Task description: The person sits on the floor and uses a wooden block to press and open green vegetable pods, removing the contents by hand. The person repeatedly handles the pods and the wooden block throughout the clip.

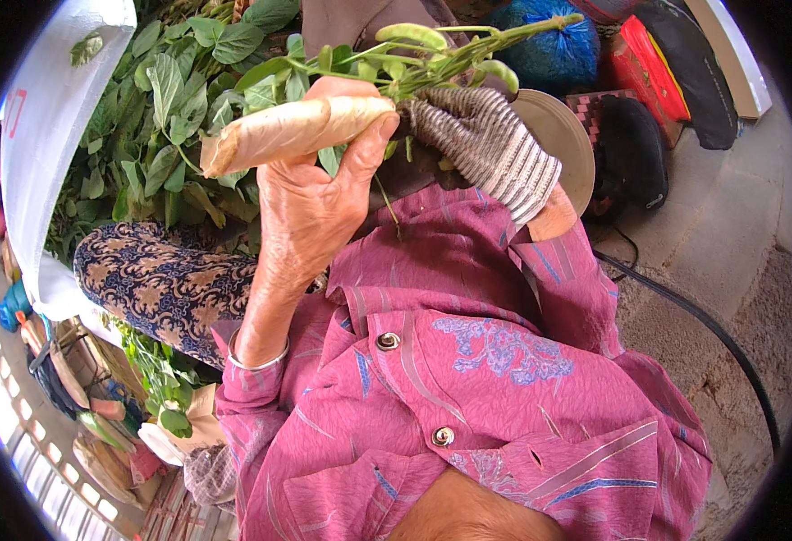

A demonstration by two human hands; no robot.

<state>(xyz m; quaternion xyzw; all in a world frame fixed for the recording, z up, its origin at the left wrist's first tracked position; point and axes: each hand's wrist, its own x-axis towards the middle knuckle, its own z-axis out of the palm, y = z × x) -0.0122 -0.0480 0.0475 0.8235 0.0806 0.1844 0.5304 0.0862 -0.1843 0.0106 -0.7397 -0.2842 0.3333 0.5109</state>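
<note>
My bare left hand (314, 203) grips a pale, tapered, wrapped roll (294, 132), possibly a taped handle, with the thumb along its right end. A brown, ragged rim shows at the roll's left end. On my right hand (484, 138) is a brown-and-white striped knit glove. Its fingers curl around a bunch of green bean stems (463, 57), just right of my left thumb. Plump green pods (413, 35) and small leaves hang on the stems, whose thick cut end points up and right. The gloved fingertips are partly hidden.
A large heap of leafy bean plants (166, 115) lies at upper left beside a white plastic sheet (64, 135). To the right are a round tan basin (565, 149), a blue plastic bag (544, 47), a black pouch (629, 152) and a black cable (700, 304) on the concrete floor.
</note>
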